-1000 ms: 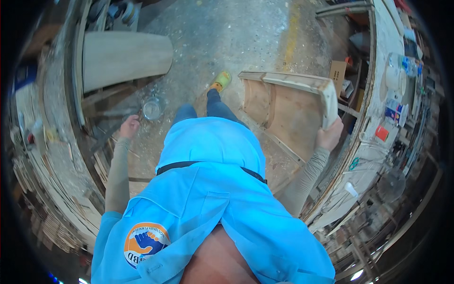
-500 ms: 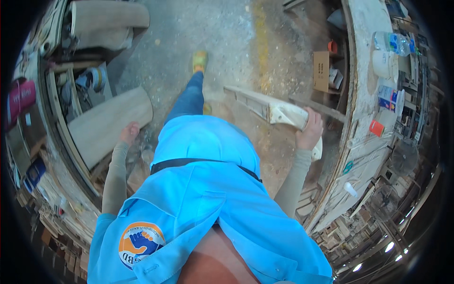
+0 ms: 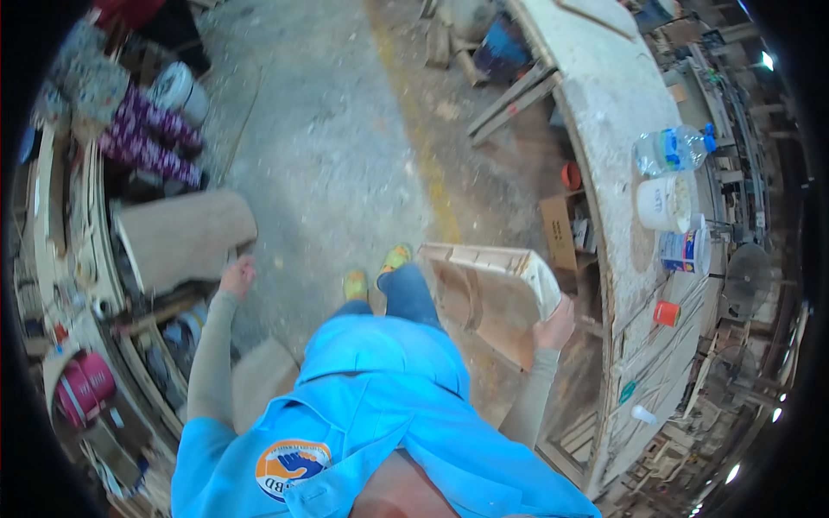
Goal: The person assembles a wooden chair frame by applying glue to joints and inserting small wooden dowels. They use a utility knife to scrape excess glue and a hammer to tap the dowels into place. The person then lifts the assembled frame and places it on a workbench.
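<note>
My right hand (image 3: pixel 555 325) is closed around the pale edge of a curved wooden furniture part (image 3: pixel 505 315). This part hangs tilted at my right side, beside the long workbench, with a brown hollow face and whitish framed edges. Part of its rim is covered by my fingers. On the other side, my left hand (image 3: pixel 237 275) swings free with its fingers curled in, and nothing shows in them. It appears just in front of a curved wooden panel (image 3: pixel 186 237) at the left; I see no grip on that panel.
The workbench (image 3: pixel 587 78) on my right carries a water bottle (image 3: pixel 669 150), a white tub (image 3: pixel 663 204) and an orange-red cup (image 3: pixel 666 313). Beneath it sits a cardboard box (image 3: pixel 559 231). A person in purple patterned trousers (image 3: pixel 151 129) is at the far left. Concrete floor (image 3: pixel 302 129) stretches ahead.
I have walked forward: benches and panels have slid toward me, and the person at the far left has come into view. The wooden part has turned in my right hand, showing its brown hollow face.
</note>
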`<state>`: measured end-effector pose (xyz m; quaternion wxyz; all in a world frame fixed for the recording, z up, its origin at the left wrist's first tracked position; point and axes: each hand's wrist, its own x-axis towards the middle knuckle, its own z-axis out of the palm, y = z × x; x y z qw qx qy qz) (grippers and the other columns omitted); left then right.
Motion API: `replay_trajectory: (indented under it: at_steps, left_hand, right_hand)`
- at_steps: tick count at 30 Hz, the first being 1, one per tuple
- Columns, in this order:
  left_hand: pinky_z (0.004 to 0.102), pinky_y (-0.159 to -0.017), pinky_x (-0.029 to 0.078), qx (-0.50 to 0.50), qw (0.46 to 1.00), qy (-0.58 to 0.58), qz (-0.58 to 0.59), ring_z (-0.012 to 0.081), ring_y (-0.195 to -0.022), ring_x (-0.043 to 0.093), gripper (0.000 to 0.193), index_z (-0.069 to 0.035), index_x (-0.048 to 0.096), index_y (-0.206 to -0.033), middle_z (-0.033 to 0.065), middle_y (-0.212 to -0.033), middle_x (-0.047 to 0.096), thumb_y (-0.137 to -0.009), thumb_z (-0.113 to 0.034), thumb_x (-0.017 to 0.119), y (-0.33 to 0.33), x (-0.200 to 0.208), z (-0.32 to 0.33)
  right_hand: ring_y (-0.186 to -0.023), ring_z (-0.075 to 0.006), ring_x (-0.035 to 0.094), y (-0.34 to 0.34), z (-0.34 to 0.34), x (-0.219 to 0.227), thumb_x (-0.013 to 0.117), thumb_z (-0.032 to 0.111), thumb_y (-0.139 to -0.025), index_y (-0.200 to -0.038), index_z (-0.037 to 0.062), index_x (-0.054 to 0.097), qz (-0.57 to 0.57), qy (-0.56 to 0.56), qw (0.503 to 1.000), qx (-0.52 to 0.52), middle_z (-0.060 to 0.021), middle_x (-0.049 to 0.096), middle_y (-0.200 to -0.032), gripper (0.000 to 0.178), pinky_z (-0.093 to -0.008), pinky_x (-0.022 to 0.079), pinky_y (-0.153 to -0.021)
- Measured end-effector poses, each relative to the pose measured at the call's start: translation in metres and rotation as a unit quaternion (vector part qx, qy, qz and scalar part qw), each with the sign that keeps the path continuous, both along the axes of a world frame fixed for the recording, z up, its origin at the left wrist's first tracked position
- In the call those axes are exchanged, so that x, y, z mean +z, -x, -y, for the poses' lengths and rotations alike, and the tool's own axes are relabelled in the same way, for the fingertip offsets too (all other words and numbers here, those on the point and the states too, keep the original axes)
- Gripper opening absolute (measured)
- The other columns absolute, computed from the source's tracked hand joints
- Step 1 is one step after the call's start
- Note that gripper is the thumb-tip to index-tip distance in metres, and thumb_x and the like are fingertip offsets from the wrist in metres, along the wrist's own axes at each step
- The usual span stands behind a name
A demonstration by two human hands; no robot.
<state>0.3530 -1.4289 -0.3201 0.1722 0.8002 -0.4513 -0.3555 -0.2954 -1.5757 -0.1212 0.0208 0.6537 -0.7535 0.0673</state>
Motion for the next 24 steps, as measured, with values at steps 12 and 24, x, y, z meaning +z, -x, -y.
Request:
replay_trajectory:
  at_steps: [12, 24]
  left_hand:
    - [0.0362, -0.074, 0.054, 0.025, 0.988, -0.042, -0.147, 0.0219, -0.084, 0.067, 0.034, -0.015, 0.062, -0.117, 0.01, -0.094, 0.07, -0.083, -0.017, 0.064, 0.066, -0.051, 0.225]
    - [0.0427, -0.076, 0.056, 0.278, 0.773, -0.124, -0.556, 0.0333, -0.095, 0.065, 0.066, -0.016, 0.02, -0.146, 0.0259, -0.129, 0.052, -0.096, -0.053, 0.043, 0.104, -0.042, 0.481]
  right_hand:
    - [-0.094, -0.0372, 0.055, -0.098, 0.261, 0.018, 0.061, -0.008, -0.062, -0.108, 0.0087, 0.052, 0.056, -0.034, 0.993, 0.095, -0.0141, 0.055, -0.101, 0.05, -0.0459, 0.046, -0.078]
    - [-0.092, -0.0249, 0.054, -0.294, 0.506, 0.118, 0.066, -0.001, -0.063, -0.11, 0.0139, 0.057, 0.047, -0.012, 0.892, 0.45, -0.0034, 0.055, -0.096, 0.05, -0.0377, 0.041, -0.078]
